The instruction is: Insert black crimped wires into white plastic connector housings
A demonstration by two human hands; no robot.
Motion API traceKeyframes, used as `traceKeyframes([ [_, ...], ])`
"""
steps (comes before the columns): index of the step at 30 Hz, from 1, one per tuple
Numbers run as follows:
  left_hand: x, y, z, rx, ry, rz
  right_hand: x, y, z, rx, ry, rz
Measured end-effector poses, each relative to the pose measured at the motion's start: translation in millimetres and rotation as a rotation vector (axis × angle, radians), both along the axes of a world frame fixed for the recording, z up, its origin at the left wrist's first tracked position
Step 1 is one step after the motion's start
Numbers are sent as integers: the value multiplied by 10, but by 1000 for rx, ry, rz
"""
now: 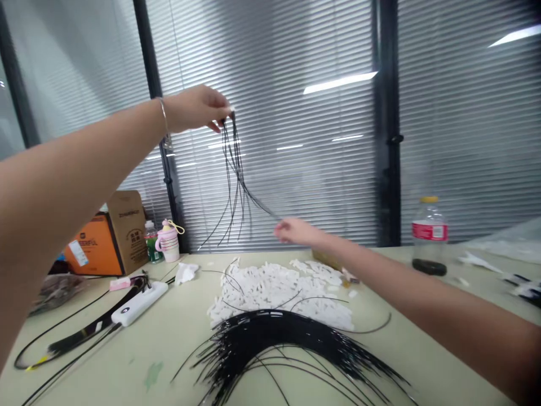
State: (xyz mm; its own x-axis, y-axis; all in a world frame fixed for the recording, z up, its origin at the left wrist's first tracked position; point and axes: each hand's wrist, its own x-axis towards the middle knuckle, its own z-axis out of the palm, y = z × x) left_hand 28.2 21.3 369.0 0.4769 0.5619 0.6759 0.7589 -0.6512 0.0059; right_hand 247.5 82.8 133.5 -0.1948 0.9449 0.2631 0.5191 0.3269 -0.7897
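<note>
High over the table, my left hand (pixel 202 108) pinches a small bunch of thin black wires (pixel 237 152) at the top, and their loose ends hang down. Lower and to the right, the fingers of my right hand (pixel 293 232) are closed around the ends of a few wires that slant down from that bunch. A thick, curved bundle of black wires (pixel 283 332) lies on the table below both hands, with ends fanning out on each side. Behind it spreads a heap of small white pieces (pixel 270 287), with several stray wires across it.
On the left are an orange and brown box (pixel 122 234), a green bottle (pixel 153 241), a pink cup (pixel 168 242) and a white power strip (pixel 141 303) with cables. A yellow-capped bottle (pixel 429 237) stands right. Behind the table (pixel 169 349) are windows with blinds (pixel 270 67).
</note>
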Motion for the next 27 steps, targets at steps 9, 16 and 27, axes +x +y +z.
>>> traceKeyframes([
  [9, 300, 223, -348, -218, 202, -215, -140, -370, 847, 252, 467, 281],
  [16, 405, 436, -507, -244, 70, -331, -346, -550, 436, 25, 505, 337],
  [27, 235, 725, -1303, -373, -43, -365, 624, -1378, 53, -238, 316, 35],
])
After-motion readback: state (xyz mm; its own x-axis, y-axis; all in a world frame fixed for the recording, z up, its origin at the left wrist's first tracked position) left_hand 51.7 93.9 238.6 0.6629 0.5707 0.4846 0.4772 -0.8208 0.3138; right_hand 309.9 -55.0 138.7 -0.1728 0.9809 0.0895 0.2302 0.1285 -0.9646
